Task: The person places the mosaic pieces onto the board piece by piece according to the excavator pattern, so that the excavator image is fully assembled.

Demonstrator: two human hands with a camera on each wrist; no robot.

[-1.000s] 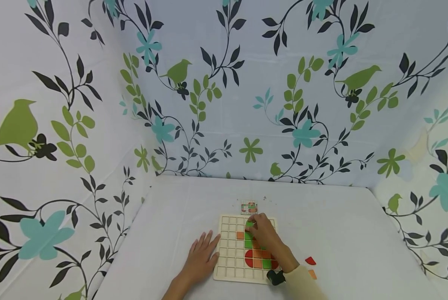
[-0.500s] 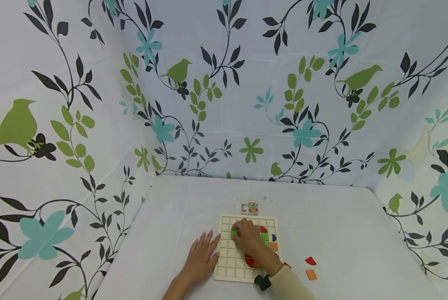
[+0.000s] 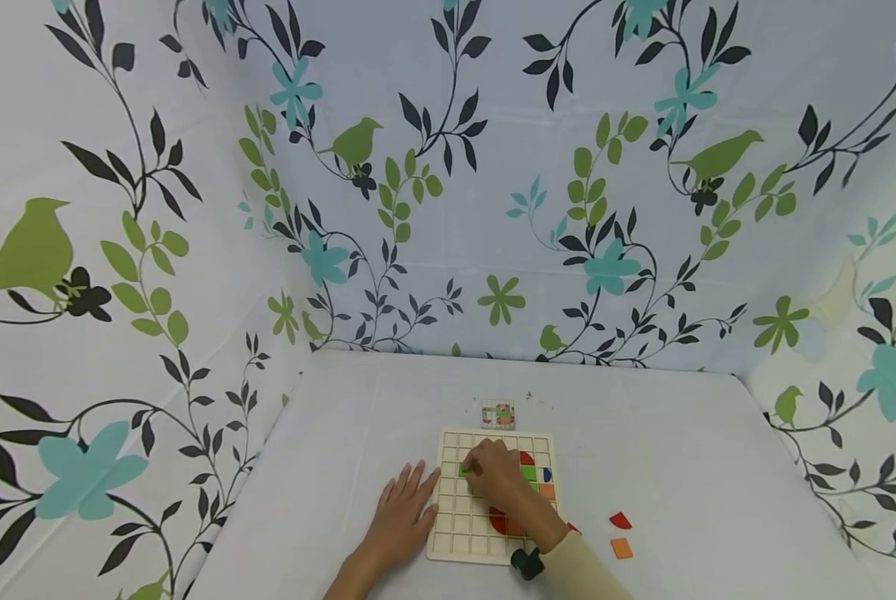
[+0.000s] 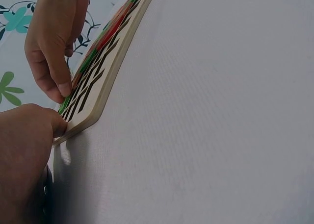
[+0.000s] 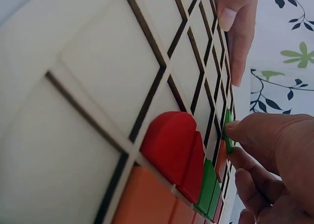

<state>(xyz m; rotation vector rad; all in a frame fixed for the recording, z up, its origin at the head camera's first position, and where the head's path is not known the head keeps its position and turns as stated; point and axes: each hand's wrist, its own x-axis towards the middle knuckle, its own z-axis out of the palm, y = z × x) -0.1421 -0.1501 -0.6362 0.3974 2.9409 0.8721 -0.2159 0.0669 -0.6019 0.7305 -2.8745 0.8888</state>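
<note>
A pale wooden board (image 3: 455,533) with a grid of square recesses lies on the table, partly filled with coloured pieces. My right hand (image 3: 498,477) is over its upper middle. Thumb and finger pinch a small green tile (image 5: 227,130) at the grid, as the right wrist view shows. My left hand (image 3: 401,523) lies flat by the board's left edge, fingers spread; its thumb (image 4: 58,123) touches the edge in the left wrist view. Red quarter-round pieces (image 5: 169,140) and orange squares (image 5: 142,197) sit in recesses. My right hand and forearm hide several pieces.
A small pattern card (image 3: 498,414) lies behind the board. To the right of the board are a loose red piece (image 3: 621,521) and a loose orange square (image 3: 623,548). A patterned curtain (image 3: 417,208) closes off the table's back and sides.
My right hand has moved left across the board from the upper middle, with the green tile, then almost stopped. The loose orange square came into full view. My left hand has stayed put.
</note>
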